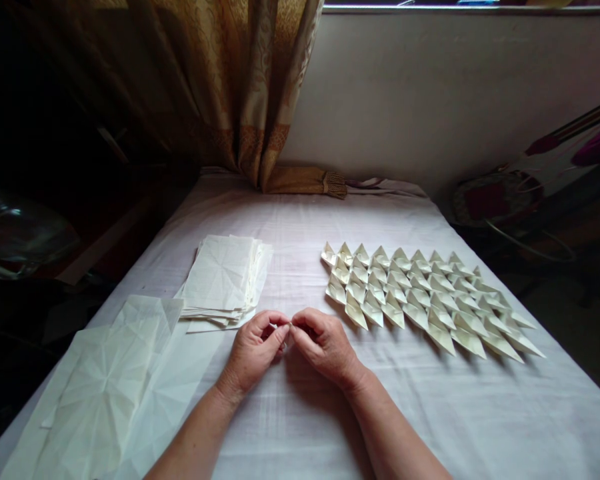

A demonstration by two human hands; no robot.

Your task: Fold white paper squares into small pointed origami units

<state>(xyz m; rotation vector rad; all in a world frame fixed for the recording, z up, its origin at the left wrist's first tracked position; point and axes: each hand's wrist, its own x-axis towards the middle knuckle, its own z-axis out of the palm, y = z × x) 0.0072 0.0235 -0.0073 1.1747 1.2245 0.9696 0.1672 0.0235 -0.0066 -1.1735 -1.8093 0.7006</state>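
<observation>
The left hand [260, 340] and right hand [321, 341] meet fingertip to fingertip, each with thumb and forefinger pinched closed on a small pale piece [289, 325]; the fingers hide nearly all of it, so its shape cannot be told. The piece sits low over the middle of the cloth [305, 227], between the stack and the folded papers. The other fingers curl inward beneath both palms, thumbs uppermost, and the wrists angle toward each other. The bare forearms come up from the bottom edge and converge, the right one casting a shadow on the cloth. Just beyond the left hand lies a stack [223, 273] of pale paper, its edges uneven, its top sheet creased in lines spreading from a centre. Nearer the person, at the left, larger creased sheets [103, 383] overlap, some thin enough to look translucent. Right of the right hand, the folded papers [420, 293] stand in close slanting rows, pointed tips up. At the far end a gold curtain [267, 87] hangs down onto the cloth, beside a pale wall [405, 93].
</observation>
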